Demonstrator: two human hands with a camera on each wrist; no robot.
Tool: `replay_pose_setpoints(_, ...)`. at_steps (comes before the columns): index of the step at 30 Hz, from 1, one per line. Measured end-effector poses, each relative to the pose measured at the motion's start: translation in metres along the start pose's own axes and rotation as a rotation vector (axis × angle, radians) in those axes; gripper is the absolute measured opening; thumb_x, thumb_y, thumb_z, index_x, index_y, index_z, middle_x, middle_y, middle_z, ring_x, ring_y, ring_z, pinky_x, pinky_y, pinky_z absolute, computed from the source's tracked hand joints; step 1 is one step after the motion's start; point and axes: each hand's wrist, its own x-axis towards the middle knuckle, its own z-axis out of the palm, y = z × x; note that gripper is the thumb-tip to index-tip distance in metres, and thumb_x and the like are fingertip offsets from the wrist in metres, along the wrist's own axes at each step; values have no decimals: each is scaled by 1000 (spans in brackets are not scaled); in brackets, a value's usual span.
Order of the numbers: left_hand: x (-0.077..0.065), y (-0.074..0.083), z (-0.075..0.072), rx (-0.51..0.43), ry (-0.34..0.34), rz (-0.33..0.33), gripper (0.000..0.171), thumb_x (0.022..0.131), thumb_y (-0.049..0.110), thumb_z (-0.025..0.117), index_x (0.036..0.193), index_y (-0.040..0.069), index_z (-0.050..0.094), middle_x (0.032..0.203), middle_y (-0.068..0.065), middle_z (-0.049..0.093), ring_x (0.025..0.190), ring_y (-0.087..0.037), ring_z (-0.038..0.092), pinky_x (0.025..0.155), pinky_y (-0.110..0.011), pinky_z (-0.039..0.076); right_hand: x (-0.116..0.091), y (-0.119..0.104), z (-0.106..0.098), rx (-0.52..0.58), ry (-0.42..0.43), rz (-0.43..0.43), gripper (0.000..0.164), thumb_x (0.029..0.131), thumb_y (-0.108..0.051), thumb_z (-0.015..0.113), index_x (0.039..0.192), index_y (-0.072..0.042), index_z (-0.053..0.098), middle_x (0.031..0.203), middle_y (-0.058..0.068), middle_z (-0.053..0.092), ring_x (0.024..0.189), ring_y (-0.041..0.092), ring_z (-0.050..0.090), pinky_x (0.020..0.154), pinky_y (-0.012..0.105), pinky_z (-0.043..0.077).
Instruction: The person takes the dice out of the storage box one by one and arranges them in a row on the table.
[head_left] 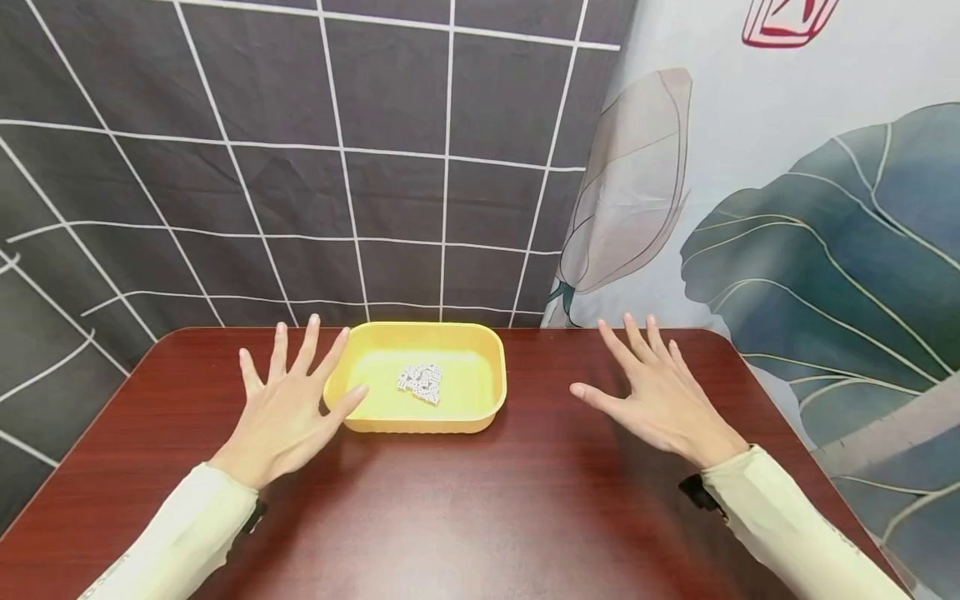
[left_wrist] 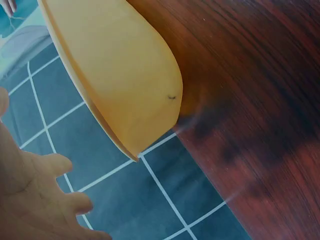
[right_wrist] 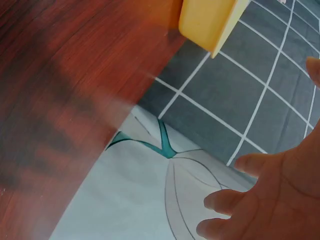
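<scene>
A yellow plastic tray (head_left: 480, 423) stands at the far side of the table. Inside it lies a small heap of white pieces with dark dots, resembling tiny dice or dominoes (head_left: 422, 382). My left hand (head_left: 288, 412) hovers at the tray's left end, fingers spread and nothing held; its thumb overlaps the tray rim in the head view. To the right of the tray, my right hand (head_left: 663, 400) is held over the table, fingers apart and nothing in it. The left wrist view shows the tray's outer wall (left_wrist: 120, 65) close to the left palm (left_wrist: 30, 195).
The dark red wooden table (head_left: 465, 508) reaches back to a dark cloth with a white grid (head_left: 390, 200). On the right hangs a pale curtain with large leaf and bud prints (head_left: 825, 250). Each wrist carries a black strap partly under a pale sleeve (head_left: 787, 517).
</scene>
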Motion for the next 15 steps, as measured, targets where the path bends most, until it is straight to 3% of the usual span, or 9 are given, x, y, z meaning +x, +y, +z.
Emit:
replay_pose_setpoints(9,6,5,-2,-24,-26,2,81,99,65,44,164,21,22,172,-18,9,155,-52,5,113,-82,-2,10,-13,1,25,-6,-4,100,88,-82,48,164,-27,14,172,17,6,158,44,-4,125,65,12)
replay_pose_setpoints(15,13,7,-2,-23,-52,-7,77,101,59,45,162,17,27,168,-23,18,154,-51,16,117,-76,10,18,-25,2,44,-6,-22,99,88,-82,48,164,-25,20,170,21,14,158,46,2,125,65,15)
